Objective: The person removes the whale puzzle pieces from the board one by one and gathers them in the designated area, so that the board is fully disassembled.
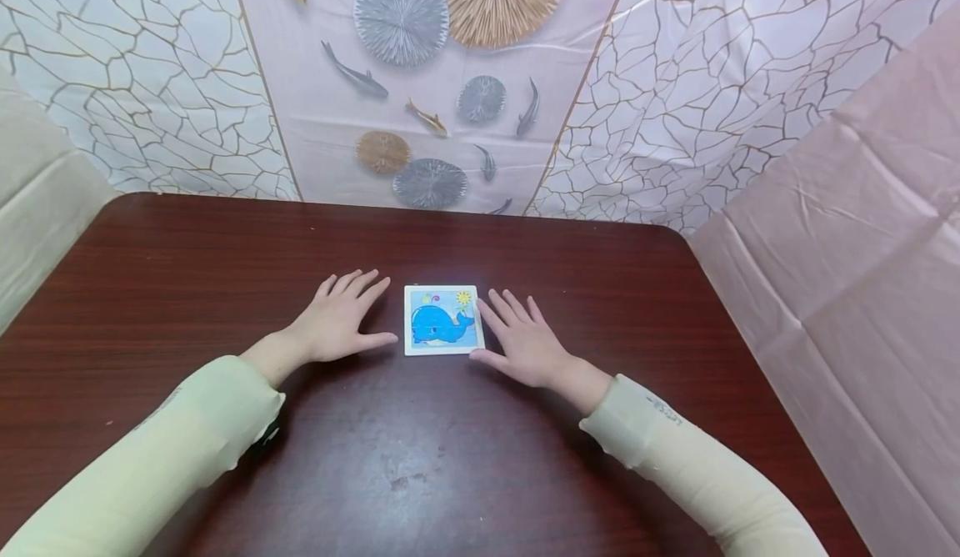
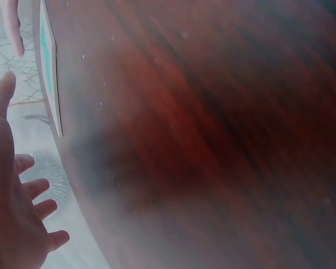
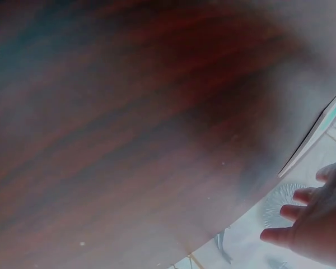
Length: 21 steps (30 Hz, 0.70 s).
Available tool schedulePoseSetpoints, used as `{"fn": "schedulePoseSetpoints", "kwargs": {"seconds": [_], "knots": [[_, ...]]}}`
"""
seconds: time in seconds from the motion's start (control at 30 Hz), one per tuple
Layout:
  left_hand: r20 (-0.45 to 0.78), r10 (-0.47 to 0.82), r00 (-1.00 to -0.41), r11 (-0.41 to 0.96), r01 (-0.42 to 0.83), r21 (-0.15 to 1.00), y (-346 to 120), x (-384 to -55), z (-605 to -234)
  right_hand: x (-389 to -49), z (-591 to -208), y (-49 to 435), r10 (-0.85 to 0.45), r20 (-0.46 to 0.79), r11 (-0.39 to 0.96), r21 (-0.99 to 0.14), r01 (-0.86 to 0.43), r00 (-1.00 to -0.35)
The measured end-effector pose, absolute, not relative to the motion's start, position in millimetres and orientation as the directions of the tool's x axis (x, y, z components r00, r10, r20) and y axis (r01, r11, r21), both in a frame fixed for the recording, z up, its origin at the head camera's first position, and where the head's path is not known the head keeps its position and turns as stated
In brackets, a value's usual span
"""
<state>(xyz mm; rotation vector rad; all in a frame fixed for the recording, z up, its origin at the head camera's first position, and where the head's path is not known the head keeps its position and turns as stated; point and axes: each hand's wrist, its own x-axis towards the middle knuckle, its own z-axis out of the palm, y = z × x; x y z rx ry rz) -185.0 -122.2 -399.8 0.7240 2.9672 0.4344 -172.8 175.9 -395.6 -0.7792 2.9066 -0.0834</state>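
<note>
A square whale puzzle (image 1: 444, 320) with a white frame lies flat on the dark wooden table (image 1: 420, 449). Its picture has a blue whale and a yellow sun, with faint seams across it. To its left, my left hand (image 1: 333, 322) is spread with straight fingers, apart from the frame. My right hand (image 1: 528, 347) is spread at the right edge; thumb and index tips reach the frame, though I cannot tell whether they touch it. The left wrist view shows the puzzle (image 2: 50, 78) edge-on beyond my left hand (image 2: 14, 207). My right hand (image 3: 319, 218) appears low in the right wrist view.
Behind the table hangs a patterned cloth (image 1: 420, 123) with fish and round leaf shapes. Pale fabric (image 1: 847, 232) walls in the right side, and similar fabric (image 1: 37, 190) stands on the left. The table's far edge runs straight, with rounded corners.
</note>
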Motion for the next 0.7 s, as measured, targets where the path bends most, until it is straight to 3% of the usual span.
{"fn": "schedulePoseSetpoints", "kwargs": {"seconds": [0.7], "knots": [[-0.027, 0.455, -0.890, 0.830, 0.413, 0.376, -104, -195, -401, -171, -399, 167, -0.572, -0.243, 0.817, -0.088, -0.569, -0.783]]}}
